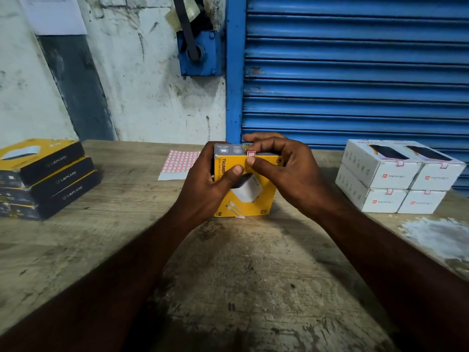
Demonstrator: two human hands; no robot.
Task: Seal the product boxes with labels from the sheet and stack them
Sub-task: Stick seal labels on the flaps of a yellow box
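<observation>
A yellow product box (250, 199) with a grey top face stands on the wooden table (228, 275) in the middle. My left hand (210, 181) grips its left side, thumb across the yellow front. My right hand (281, 168) curls over the top right edge, its thumb pressing a small red-bordered label (250, 155) folded over the top front edge. The label sheet (177, 165), white with rows of red-bordered labels, lies flat just behind and left of the box, partly hidden by my left hand.
Three black-and-yellow boxes (45, 179) are stacked at the table's left edge. White boxes (398, 176) with red labels on their flaps sit stacked two high at the right. A blue roller shutter (355, 72) and a stained wall stand behind the table.
</observation>
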